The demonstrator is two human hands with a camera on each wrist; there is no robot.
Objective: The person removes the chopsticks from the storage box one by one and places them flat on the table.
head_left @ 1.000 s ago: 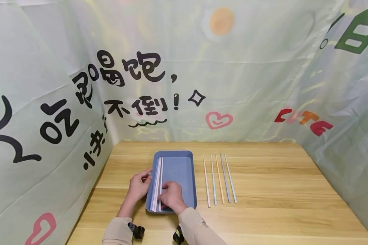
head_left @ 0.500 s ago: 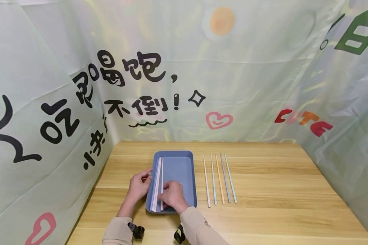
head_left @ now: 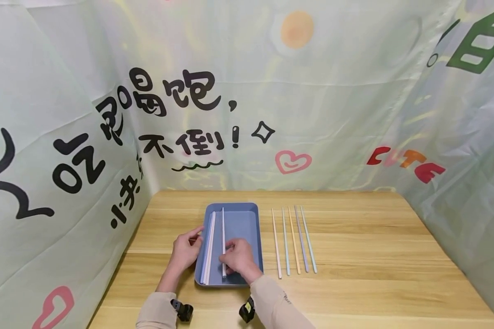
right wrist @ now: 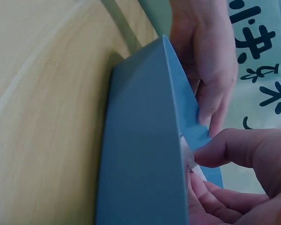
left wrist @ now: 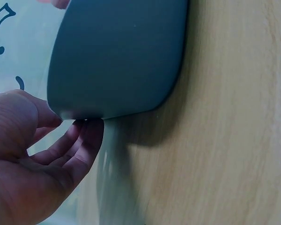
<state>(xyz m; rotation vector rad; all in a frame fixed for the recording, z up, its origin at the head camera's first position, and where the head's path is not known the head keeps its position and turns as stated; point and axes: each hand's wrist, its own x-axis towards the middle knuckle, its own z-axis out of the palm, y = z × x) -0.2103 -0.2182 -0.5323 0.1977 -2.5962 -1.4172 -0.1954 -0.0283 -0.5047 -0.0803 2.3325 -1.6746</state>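
In the head view a blue tray (head_left: 242, 224) lies on the wooden table, its long sides running away from me. My left hand (head_left: 187, 250) grips its left side; the left wrist view has the fingertips (left wrist: 94, 125) against the tray wall at the rim. Several pale chopsticks (head_left: 209, 251) lie together along the tray's left inner side. To their right, my right hand (head_left: 239, 258) pinches a pale chopstick (head_left: 223, 226) near its close end, between thumb and fingers. The right wrist view shows the pale end (right wrist: 189, 154) in that pinch, partly hidden behind the tray wall.
On the table right of the tray, several chopsticks lie side by side: pink (head_left: 276, 242), light blue (head_left: 286, 242), orange (head_left: 294, 240), purple (head_left: 302, 240) and another light blue (head_left: 308, 240). Printed cloth walls (head_left: 333, 114) surround the table (head_left: 366, 256).
My right hand has moved right with the pale chopstick, away from the group at the tray's left side. My left hand stays at the tray's left side.
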